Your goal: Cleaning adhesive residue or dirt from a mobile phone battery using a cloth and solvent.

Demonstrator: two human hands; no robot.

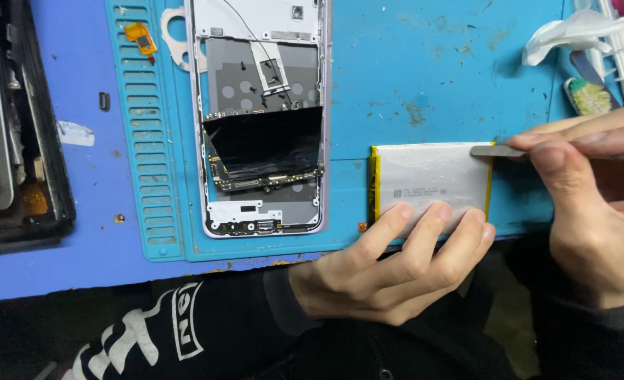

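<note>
Battery point(431, 181) lay flat at the near edge of the blue work mat point(410, 77), just right of the opened phone. It was a thin silver-white rectangular pouch with yellow tape along its left and right sides and a small dark printed strip on its face. Left hand point(389, 271) came up from below the table edge; three fingertips point(438, 211) pressed down on the battery's near edge, spread side by side and not curled around anything. Right hand point(593, 211) pinched a flat metal pry tool point(498, 150) between thumb and fingers, its tip resting on the battery's upper right corner. Black sleeve point(185, 331) with white print covered the left forearm.

Battery's near side sat almost at the mat's front border, with dark lap space below it. Bare scuffed mat was open above the battery. Opened phone frame point(262, 119), with its boards and black film exposed, stood close on the left with a narrow gap between. Ridged mat strip point(143, 141) lay beyond it, then a dark device point(16, 141) at far left. Crumpled white tissue point(572, 35) and tools occupied the far right corner.
</note>
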